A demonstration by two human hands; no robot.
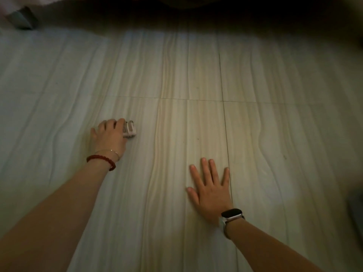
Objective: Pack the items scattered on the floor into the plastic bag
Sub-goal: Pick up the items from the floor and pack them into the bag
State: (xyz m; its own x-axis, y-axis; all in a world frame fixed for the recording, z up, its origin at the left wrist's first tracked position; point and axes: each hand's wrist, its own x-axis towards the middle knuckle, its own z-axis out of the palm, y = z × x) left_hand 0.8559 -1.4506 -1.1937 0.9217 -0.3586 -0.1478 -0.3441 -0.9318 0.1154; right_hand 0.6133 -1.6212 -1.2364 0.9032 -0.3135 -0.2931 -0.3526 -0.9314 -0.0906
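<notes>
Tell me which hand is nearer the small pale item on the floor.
Left. The left hand has its fingers curled over the small pale item. The right hand lies flat on the floor, well apart from it.

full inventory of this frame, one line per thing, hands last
small item: 1, whitish, on the floor left of centre, partly under the left hand; what it is I cannot tell
floor: 1, pale wood-grain tiles, fills the view
grey object: 1, grey-green, top left corner, blurred
dark object: 1, dark, right edge, cut off
plastic bag: none visible
red bracelet: 1, dark red beads, left wrist
thin chain: 1, gold, left wrist
watch: 1, black face, right wrist
left hand: closing on the small item
right hand: flat on the floor, fingers spread, empty
</notes>
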